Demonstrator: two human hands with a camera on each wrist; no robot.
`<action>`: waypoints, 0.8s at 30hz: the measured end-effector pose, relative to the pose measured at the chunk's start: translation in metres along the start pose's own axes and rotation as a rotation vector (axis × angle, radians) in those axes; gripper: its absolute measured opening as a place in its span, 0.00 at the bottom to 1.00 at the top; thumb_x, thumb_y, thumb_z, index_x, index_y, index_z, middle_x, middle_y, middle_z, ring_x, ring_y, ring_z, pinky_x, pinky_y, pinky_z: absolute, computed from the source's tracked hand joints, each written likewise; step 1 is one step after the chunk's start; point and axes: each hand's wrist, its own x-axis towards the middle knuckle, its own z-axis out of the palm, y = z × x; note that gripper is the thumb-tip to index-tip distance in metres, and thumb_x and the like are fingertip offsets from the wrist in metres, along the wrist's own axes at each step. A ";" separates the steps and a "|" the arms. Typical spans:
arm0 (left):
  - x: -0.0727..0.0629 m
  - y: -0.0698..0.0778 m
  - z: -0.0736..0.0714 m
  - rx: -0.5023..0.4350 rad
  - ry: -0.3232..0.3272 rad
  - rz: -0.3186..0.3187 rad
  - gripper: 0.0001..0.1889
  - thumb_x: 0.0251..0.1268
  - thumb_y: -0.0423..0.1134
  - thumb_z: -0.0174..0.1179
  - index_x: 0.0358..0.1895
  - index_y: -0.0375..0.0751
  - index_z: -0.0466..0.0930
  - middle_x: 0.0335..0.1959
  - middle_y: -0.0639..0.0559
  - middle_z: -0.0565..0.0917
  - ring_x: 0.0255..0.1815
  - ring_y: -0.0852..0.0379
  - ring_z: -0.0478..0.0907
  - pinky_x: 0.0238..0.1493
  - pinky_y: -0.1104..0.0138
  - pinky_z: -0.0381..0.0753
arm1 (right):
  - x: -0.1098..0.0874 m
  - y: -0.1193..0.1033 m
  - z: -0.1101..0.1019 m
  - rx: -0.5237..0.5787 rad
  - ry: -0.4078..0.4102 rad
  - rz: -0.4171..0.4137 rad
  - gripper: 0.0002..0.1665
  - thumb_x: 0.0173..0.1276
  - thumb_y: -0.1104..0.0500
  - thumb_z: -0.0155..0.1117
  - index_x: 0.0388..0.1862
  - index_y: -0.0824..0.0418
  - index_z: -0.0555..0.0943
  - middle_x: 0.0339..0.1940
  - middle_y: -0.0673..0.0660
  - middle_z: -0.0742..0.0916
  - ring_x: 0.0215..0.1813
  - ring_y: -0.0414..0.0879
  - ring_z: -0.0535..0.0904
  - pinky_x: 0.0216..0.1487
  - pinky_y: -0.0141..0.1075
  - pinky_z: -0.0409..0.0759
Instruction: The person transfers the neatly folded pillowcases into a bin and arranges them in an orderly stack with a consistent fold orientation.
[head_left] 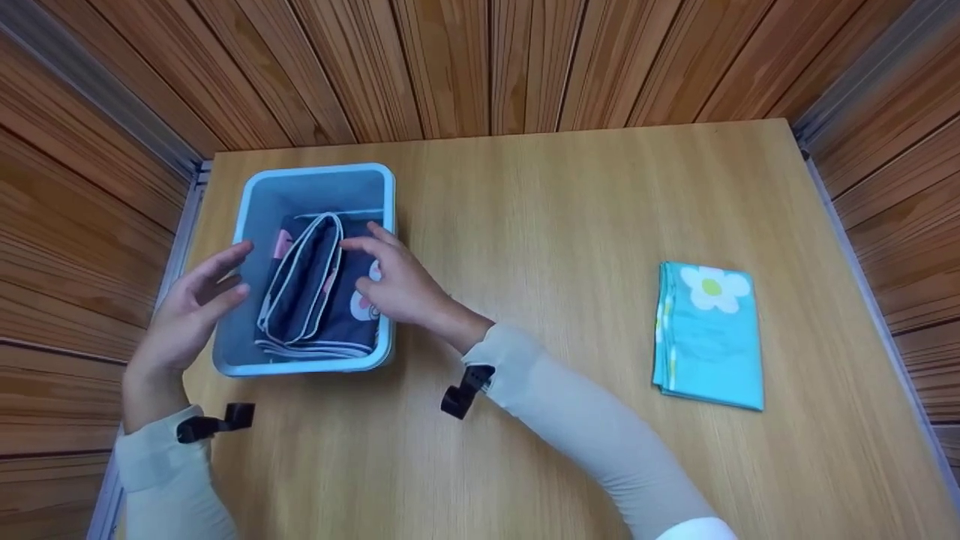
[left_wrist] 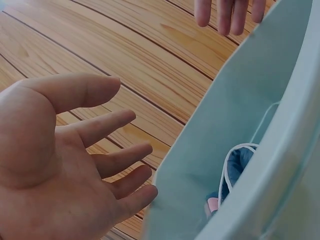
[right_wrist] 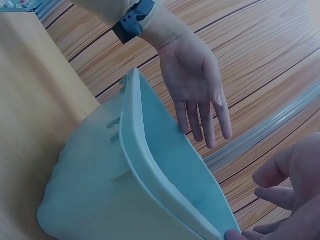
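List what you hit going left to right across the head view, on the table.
left hand → pale blue bin with dark folded cloth inside → right hand at the bin's right rim → bare table → folded turquoise flower-print cloth.

A folded cloth [head_left: 319, 292] lies in the bin [head_left: 315, 174], left of another cloth [head_left: 709, 337] on the table [head_left: 540, 225]

A folded dark navy cloth [head_left: 319, 296] with white piping and floral print lies inside a pale blue bin [head_left: 315, 174]. The bin stands upright at the counter's [head_left: 540, 225] left side.
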 end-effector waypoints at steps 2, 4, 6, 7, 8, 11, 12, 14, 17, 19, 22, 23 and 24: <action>0.001 0.001 0.003 0.007 0.008 0.024 0.27 0.77 0.31 0.55 0.75 0.35 0.65 0.75 0.47 0.68 0.74 0.50 0.64 0.64 0.77 0.70 | 0.000 0.000 -0.002 -0.005 0.002 0.000 0.30 0.76 0.68 0.54 0.75 0.55 0.72 0.85 0.53 0.53 0.83 0.51 0.50 0.57 0.30 0.80; 0.002 0.003 0.006 0.028 0.018 0.039 0.26 0.77 0.32 0.54 0.75 0.34 0.65 0.73 0.47 0.70 0.72 0.53 0.66 0.63 0.77 0.71 | 0.000 0.000 -0.004 -0.020 0.004 -0.007 0.30 0.76 0.68 0.54 0.75 0.55 0.72 0.85 0.54 0.53 0.83 0.51 0.51 0.62 0.32 0.78; 0.003 0.007 0.010 0.069 0.034 0.048 0.25 0.78 0.33 0.54 0.75 0.33 0.65 0.72 0.47 0.71 0.71 0.55 0.68 0.63 0.78 0.71 | 0.000 -0.001 -0.006 -0.034 0.004 -0.017 0.30 0.76 0.67 0.55 0.75 0.54 0.72 0.85 0.54 0.54 0.83 0.51 0.51 0.66 0.34 0.75; 0.003 0.010 0.012 0.098 0.042 0.049 0.25 0.79 0.33 0.53 0.75 0.33 0.65 0.73 0.46 0.71 0.71 0.55 0.68 0.62 0.78 0.71 | -0.001 -0.001 -0.008 -0.038 0.004 -0.024 0.30 0.76 0.67 0.55 0.75 0.55 0.72 0.85 0.54 0.54 0.83 0.51 0.52 0.67 0.35 0.74; 0.004 0.012 0.015 0.126 0.050 0.049 0.25 0.79 0.34 0.53 0.75 0.33 0.65 0.73 0.45 0.71 0.71 0.54 0.69 0.62 0.77 0.72 | -0.001 -0.001 -0.010 -0.047 0.004 -0.033 0.30 0.76 0.67 0.55 0.75 0.55 0.72 0.85 0.54 0.54 0.83 0.51 0.52 0.68 0.35 0.73; 0.006 0.020 0.022 0.186 0.065 0.050 0.26 0.79 0.36 0.53 0.75 0.34 0.64 0.74 0.43 0.70 0.71 0.55 0.69 0.63 0.76 0.72 | -0.004 -0.002 -0.016 -0.058 -0.005 -0.046 0.30 0.76 0.67 0.56 0.76 0.54 0.71 0.85 0.53 0.54 0.82 0.50 0.56 0.62 0.34 0.78; 0.007 0.022 0.024 0.201 0.065 0.055 0.26 0.79 0.36 0.52 0.75 0.33 0.64 0.74 0.43 0.70 0.70 0.56 0.69 0.63 0.76 0.72 | -0.005 -0.002 -0.018 -0.069 -0.006 -0.053 0.31 0.76 0.66 0.56 0.76 0.54 0.70 0.85 0.53 0.54 0.81 0.50 0.57 0.62 0.34 0.79; 0.008 0.026 0.028 0.212 0.062 0.069 0.25 0.79 0.34 0.52 0.75 0.32 0.64 0.73 0.43 0.70 0.69 0.58 0.69 0.63 0.76 0.72 | -0.007 -0.002 -0.023 -0.102 -0.007 -0.065 0.31 0.76 0.65 0.57 0.77 0.54 0.70 0.85 0.53 0.54 0.81 0.50 0.57 0.64 0.35 0.77; 0.010 0.029 0.034 0.234 0.070 0.104 0.25 0.78 0.31 0.52 0.74 0.30 0.66 0.72 0.43 0.70 0.69 0.60 0.68 0.65 0.76 0.70 | -0.009 -0.002 -0.030 -0.158 -0.012 -0.075 0.32 0.77 0.63 0.59 0.77 0.52 0.68 0.85 0.54 0.54 0.83 0.49 0.54 0.72 0.38 0.68; 0.010 0.032 0.038 0.256 0.081 0.126 0.24 0.78 0.30 0.53 0.73 0.30 0.66 0.72 0.42 0.71 0.70 0.58 0.68 0.66 0.73 0.70 | -0.011 -0.002 -0.035 -0.193 -0.017 -0.080 0.33 0.77 0.61 0.60 0.78 0.51 0.67 0.85 0.55 0.53 0.83 0.50 0.52 0.74 0.40 0.66; 0.010 0.037 0.045 0.297 0.104 0.154 0.24 0.77 0.29 0.54 0.73 0.31 0.67 0.73 0.41 0.71 0.73 0.50 0.66 0.69 0.68 0.67 | -0.015 -0.004 -0.042 -0.241 -0.030 -0.090 0.34 0.77 0.59 0.60 0.80 0.50 0.65 0.86 0.53 0.52 0.83 0.49 0.50 0.74 0.41 0.66; 0.009 0.039 0.047 0.311 0.108 0.162 0.24 0.77 0.29 0.54 0.73 0.31 0.68 0.73 0.40 0.71 0.74 0.48 0.65 0.71 0.65 0.67 | -0.016 -0.004 -0.044 -0.256 -0.034 -0.095 0.35 0.77 0.59 0.60 0.80 0.50 0.64 0.86 0.53 0.51 0.84 0.49 0.49 0.74 0.42 0.66; 0.009 0.040 0.049 0.321 0.109 0.170 0.25 0.76 0.29 0.54 0.73 0.31 0.68 0.74 0.39 0.70 0.75 0.46 0.64 0.72 0.62 0.66 | -0.018 -0.005 -0.047 -0.272 -0.039 -0.099 0.36 0.78 0.58 0.60 0.81 0.50 0.63 0.86 0.53 0.50 0.84 0.49 0.48 0.74 0.42 0.66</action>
